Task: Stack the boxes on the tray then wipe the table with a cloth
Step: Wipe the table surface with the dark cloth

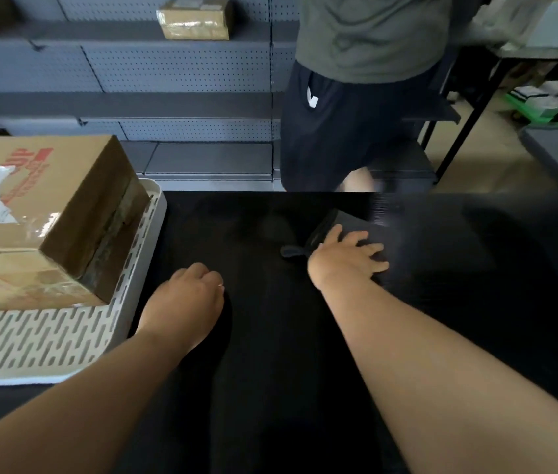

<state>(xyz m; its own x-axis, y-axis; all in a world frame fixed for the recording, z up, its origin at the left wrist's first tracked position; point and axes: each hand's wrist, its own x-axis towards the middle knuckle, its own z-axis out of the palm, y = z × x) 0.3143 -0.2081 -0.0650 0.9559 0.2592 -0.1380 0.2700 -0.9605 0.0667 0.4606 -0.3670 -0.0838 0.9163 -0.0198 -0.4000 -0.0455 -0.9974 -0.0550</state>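
While the boxes point(41, 213) sit stacked on the tray point(31, 340) at left, the right hand point(347, 258) presses spread fingers flat on the dark cloth point(349, 227) mid-tabletop point(270, 371); the left hand point(185, 299) rests loosely curled, holding nothing. Sweeping leftward, the cloth could nudge the tray.

I see the table point(270, 336) filling the near field. At its left edge sits the tray point(41, 340), with the boxes point(41, 213) stacked on its far portion. The left hand point(185, 299) rests on the table just right of the tray. The right hand point(349, 258) lies farther right and farther back, flat on the cloth point(356, 227). Behind the table stands a second person point(356, 97); left of that person, shelving point(134, 104) carries a parcel point(195, 18).
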